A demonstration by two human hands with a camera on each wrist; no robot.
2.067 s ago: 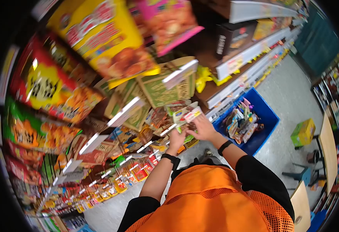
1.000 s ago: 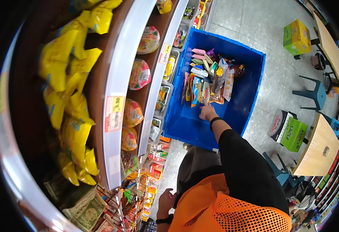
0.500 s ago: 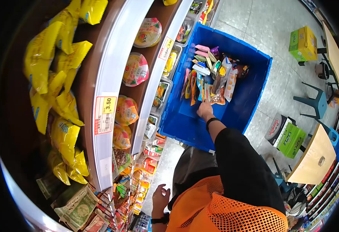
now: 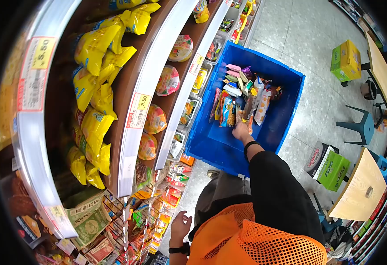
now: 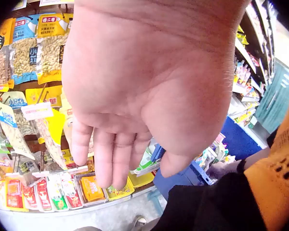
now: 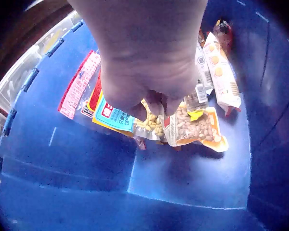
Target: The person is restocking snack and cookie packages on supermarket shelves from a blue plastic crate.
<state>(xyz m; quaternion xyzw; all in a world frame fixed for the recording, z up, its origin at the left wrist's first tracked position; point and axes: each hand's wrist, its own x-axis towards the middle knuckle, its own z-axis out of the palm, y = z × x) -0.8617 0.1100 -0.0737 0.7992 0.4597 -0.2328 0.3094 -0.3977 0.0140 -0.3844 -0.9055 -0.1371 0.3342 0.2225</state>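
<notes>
My right hand (image 4: 243,131) reaches down into the blue bin (image 4: 211,137) among the snack packs. In the right wrist view its thumb and fingers pinch the edge of a bag of peanuts (image 6: 154,124). On either side lie a light-blue peanut pack (image 6: 114,117) and a clear-fronted, orange-edged bag of pinkish peanuts (image 6: 197,130). The fingertips are partly hidden between the packs. My left hand (image 4: 181,227) hangs loosely curled beside the body, holding nothing. Behind it in the left wrist view are hanging peanut packs (image 5: 50,48).
Shelves on the left hold yellow snack bags (image 4: 94,128), round lidded cups (image 4: 167,81) and price tags. Plastic trays (image 4: 189,112) line the shelf beside the bin. To the right stand a blue stool (image 4: 361,126), green-yellow cartons (image 4: 346,62) and a wooden table (image 4: 361,190).
Two seconds ago both hands were together at the shelf. Since then my right hand has gone into the bin and shifted right among the packs; the left has dropped to my side.
</notes>
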